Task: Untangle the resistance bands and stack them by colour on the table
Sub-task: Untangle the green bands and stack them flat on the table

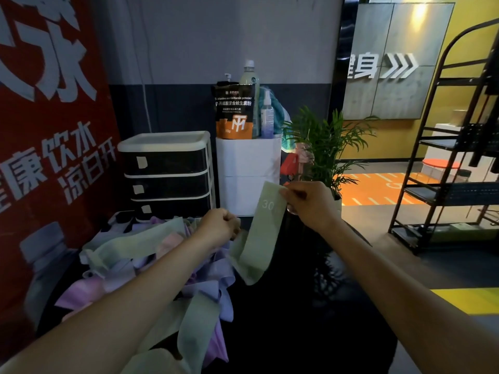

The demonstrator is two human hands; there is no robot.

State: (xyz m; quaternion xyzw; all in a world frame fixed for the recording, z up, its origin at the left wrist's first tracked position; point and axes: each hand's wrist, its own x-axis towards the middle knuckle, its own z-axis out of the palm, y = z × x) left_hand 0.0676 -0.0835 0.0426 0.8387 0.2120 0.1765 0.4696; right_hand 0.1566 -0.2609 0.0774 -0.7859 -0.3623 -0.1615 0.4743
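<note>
Two bare forearms, sleeveless, no rings or watch

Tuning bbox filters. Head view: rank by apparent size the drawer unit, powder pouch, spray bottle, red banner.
1. red banner, cropped by the frame
2. drawer unit
3. powder pouch
4. spray bottle
The banner runs nearer the camera, which inflates it.

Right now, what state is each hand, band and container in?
Green band: lifted clear of the pile, hanging slack between both hands.
Right hand: pinches the band's upper end.
Left hand: fingers curled on the band's lower part.
Band pile: tangled, green, purple and pink mixed, unsorted.
Drawer unit: all three drawers closed.
Powder pouch: upright.
Capped bottle: upright.
</note>
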